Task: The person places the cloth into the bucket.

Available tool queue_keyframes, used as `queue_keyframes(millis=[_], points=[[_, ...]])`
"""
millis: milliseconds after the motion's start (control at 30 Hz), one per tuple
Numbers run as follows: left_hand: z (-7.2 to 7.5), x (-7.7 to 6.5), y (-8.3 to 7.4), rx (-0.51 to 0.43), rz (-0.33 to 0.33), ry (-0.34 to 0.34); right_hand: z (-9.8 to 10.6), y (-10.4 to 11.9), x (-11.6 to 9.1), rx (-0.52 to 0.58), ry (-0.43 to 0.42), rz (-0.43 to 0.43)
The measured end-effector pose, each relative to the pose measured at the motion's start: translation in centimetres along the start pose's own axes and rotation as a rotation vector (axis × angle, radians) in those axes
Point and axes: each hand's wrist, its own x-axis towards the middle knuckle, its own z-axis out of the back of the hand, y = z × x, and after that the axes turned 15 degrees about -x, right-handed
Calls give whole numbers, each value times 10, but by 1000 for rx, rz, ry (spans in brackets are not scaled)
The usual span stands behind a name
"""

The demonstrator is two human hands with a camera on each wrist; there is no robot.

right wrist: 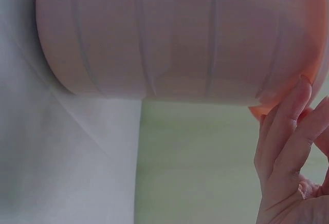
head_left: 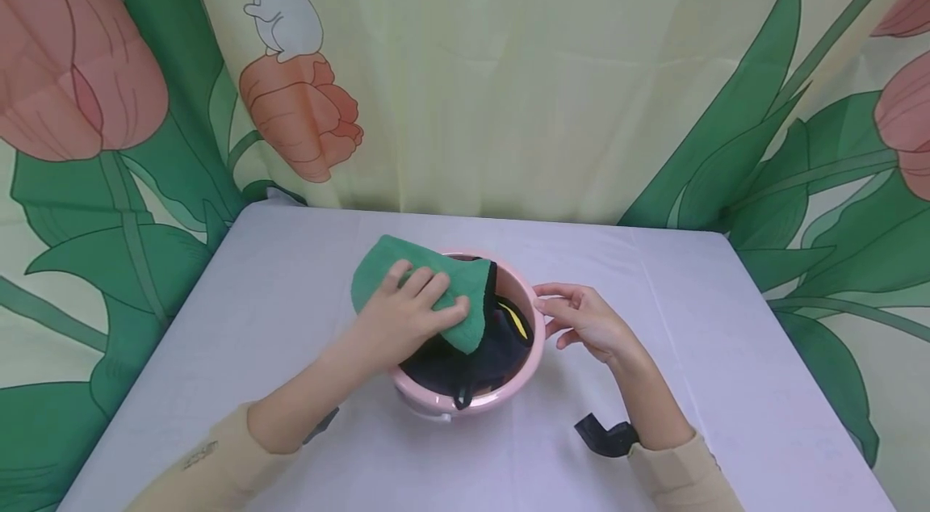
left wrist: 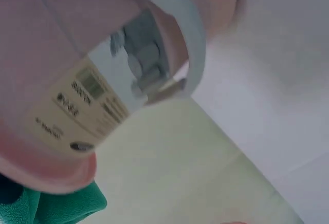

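A pink bucket (head_left: 535, 350) stands on the table, with a black item (head_left: 472, 371) inside that has a yellow stripe and a small loop. Over the bucket's far left rim lies a green cloth (head_left: 465, 274) with a black edge. My left hand (head_left: 395, 318) grips this cloth from above, its fingers bent into the fabric. At the bucket's right side, my right hand (head_left: 584, 320) touches the rim with its fingertips; the right wrist view shows these fingers (right wrist: 288, 111) loosely bent against the rim. In the left wrist view the left hand is hidden.
A white sheet (head_left: 690, 318) covers the table. Behind it hangs a curtain (head_left: 508, 92) printed with tulips and a rabbit. The bucket's side bears a label (left wrist: 77, 111) and a pale handle (left wrist: 193, 39). A black strap (head_left: 606, 437) is at my right wrist.
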Motion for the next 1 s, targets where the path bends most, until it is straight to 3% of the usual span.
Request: queue_keyframes(millis=[233,467,767,1000], points=[[-9,4,-14,-80,9,116,-1,-1,-1,37,13,4],[-16,10,-18,-145,45,183,0,-2,1,34,17,10],[-23,13,-18,-206,92,412,0,-2,0,47,22,11],[-33,13,-14,-280,91,509,0,-2,0,44,27,32]])
